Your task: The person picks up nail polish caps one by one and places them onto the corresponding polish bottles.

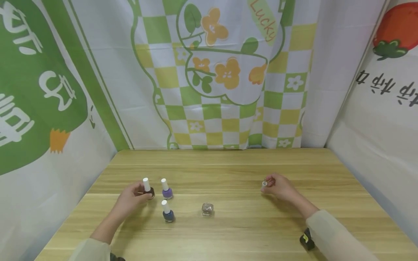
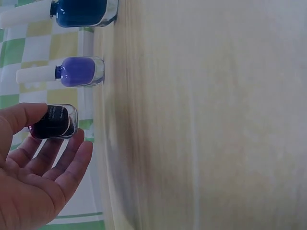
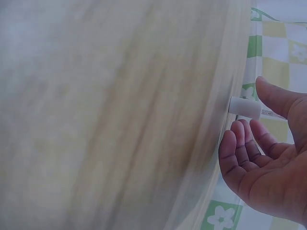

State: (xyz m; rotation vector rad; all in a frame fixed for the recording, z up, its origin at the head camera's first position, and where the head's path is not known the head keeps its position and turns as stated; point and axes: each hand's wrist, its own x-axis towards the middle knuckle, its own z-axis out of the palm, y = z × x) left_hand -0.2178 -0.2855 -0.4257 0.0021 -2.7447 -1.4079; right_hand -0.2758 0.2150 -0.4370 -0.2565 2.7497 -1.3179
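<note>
My left hand (image 1: pixel 132 197) pinches a dark nail polish bottle (image 2: pixel 53 122) with a white cap (image 1: pixel 145 182). Its thumb lies across the label, and the base shows above the tabletop in the left wrist view. Beside it stand a purple nail polish bottle (image 1: pixel 167 193) and a blue one (image 1: pixel 168 216), both capped. My right hand (image 1: pixel 280 187) is around a white brush cap (image 3: pixel 244 108), which stands upside down on the table with its speckled brush (image 3: pixel 272 113) pointing up. A gap shows between thumb and cap; the index fingertip is right at its side.
A glittery nail polish bottle (image 1: pixel 207 209) stands uncapped near the middle of the wooden table (image 1: pixel 248 232). By the right sleeve is a black device (image 1: pixel 307 240). Patterned curtains (image 1: pixel 209 123) hang behind the table's far edge and along both sides.
</note>
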